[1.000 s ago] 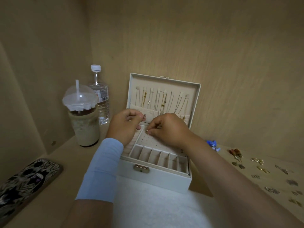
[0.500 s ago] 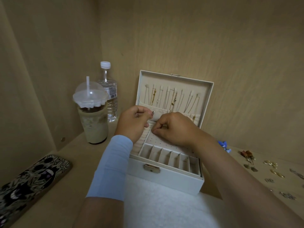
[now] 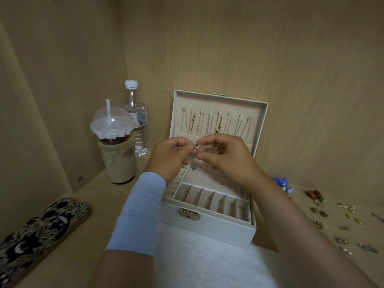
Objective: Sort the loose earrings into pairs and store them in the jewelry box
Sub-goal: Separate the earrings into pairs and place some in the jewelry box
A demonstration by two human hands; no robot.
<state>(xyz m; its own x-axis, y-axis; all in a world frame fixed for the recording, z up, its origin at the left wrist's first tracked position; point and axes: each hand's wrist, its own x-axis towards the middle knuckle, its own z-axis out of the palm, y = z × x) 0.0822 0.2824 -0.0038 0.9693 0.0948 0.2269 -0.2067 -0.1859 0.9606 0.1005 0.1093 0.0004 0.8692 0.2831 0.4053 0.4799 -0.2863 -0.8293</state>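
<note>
Left hand [image 3: 170,154] and right hand [image 3: 225,157] together pinch one small earring [image 3: 196,146] above the open jewelry box [image 3: 218,231], mid-counter. Step: storing a pair. Next, likely: seat its post in the perforated panel [image 3: 209,175], aiming finely.

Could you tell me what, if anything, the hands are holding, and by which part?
A small silvery earring, pinched between the fingers of the left hand and right hand; the exact part is too small to tell.
</note>
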